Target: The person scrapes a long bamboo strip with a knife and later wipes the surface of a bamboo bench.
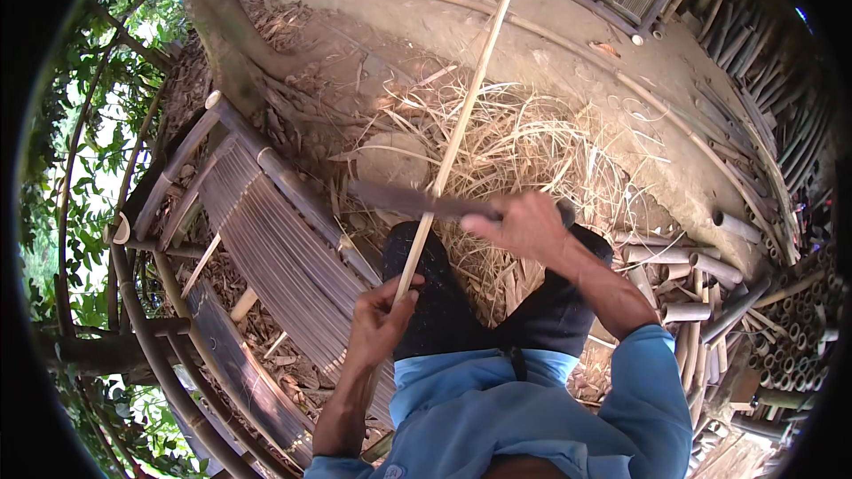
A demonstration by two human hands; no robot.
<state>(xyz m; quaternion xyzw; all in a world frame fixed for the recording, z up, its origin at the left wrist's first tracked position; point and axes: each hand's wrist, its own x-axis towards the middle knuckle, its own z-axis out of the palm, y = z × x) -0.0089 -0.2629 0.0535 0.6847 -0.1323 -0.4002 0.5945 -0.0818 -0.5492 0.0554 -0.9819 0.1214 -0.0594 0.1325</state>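
My left hand (383, 318) is closed around the lower end of a long, pale bamboo strip (459, 121). The strip slants up and away past my knees, leaning to the right toward its far end. In my right hand (530, 229) I grip a machete by its handle. Its dark blade (390, 199) points left and lies across the strip, a short way above my left hand. Where they cross, the strip covers part of the blade. Both hands are over my dark trousers, between and above the knees.
A heap of curly bamboo shavings (532, 137) covers the ground ahead. At left stands a slatted bamboo bench (271, 239), near a tree trunk (222, 35). Cut bamboo pieces (679, 257) lie at right, with stacked tubes (794, 346) beyond. A long pole (612, 71) edges the ground.
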